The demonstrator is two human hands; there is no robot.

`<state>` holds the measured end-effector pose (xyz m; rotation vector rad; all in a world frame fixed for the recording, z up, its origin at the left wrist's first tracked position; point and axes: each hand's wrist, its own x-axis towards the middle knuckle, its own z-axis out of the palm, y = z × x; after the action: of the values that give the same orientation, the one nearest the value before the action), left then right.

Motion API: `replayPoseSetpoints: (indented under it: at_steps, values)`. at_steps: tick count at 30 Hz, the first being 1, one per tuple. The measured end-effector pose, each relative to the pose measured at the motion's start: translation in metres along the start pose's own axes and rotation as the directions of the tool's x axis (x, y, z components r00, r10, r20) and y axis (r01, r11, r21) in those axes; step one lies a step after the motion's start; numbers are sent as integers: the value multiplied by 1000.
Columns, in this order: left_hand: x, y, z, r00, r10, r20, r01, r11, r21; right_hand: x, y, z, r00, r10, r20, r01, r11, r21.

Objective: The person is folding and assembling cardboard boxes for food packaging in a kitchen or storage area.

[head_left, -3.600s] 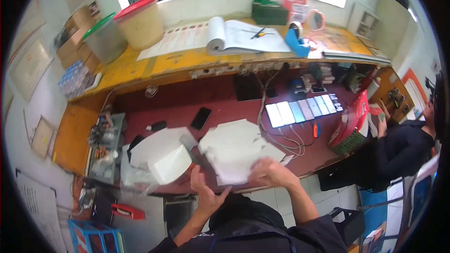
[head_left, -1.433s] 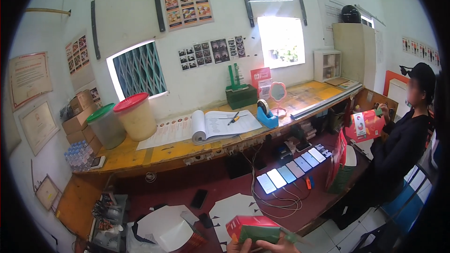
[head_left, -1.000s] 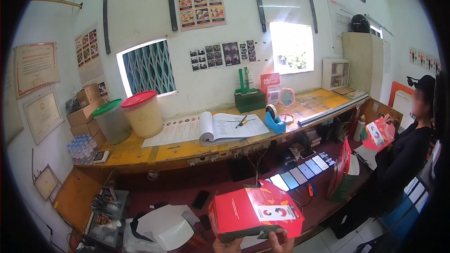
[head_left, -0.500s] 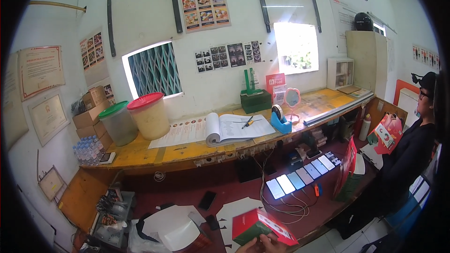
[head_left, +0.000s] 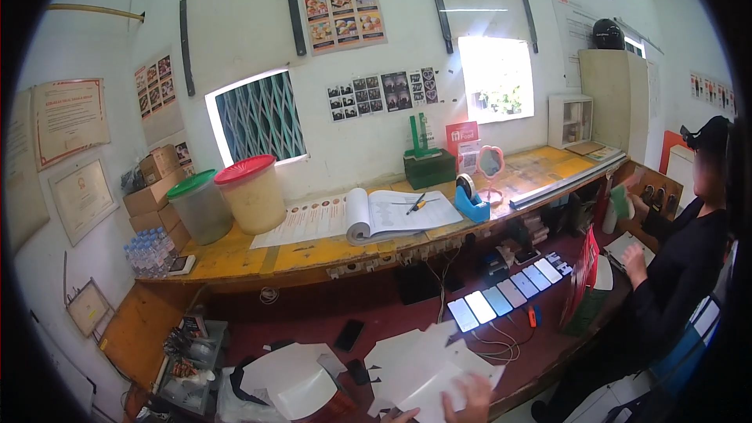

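Dark red desk [head_left: 301,319], going left to right: open white-lined cardboard box [head_left: 291,380], black rectangular phone [head_left: 349,336], then the left hand [head_left: 404,416], mostly cropped, can't tell its grip. Flat white die-cut cardboard [head_left: 419,364] sits right there. Right hand [head_left: 470,399] is blurry over it, thumb apart from fingers, can't tell if it's gripping.

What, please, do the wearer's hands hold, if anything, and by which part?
I cannot tell: the left hand and blurred right hand are at the flat white cardboard.
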<state>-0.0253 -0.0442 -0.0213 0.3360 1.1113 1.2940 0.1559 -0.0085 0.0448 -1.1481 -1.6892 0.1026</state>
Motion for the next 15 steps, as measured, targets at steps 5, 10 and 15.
replayPoseSetpoints:
  at_steps: [5, 10, 15]
  values:
    - [-10, 27, 10, 999, 20, 26, -22, 998, 65, 8, 12, -10, 845, 521, -118, -444, 808, 386]
    - [17, 24, -9, 989, 38, 140, -62, 984, 170, -18, 52, -21, 349, 567, 747, -855, -135, 502]
    - [4, 52, 6, 964, -83, 253, -18, 927, 374, -13, 28, -22, 353, 562, 748, -759, -295, 580]
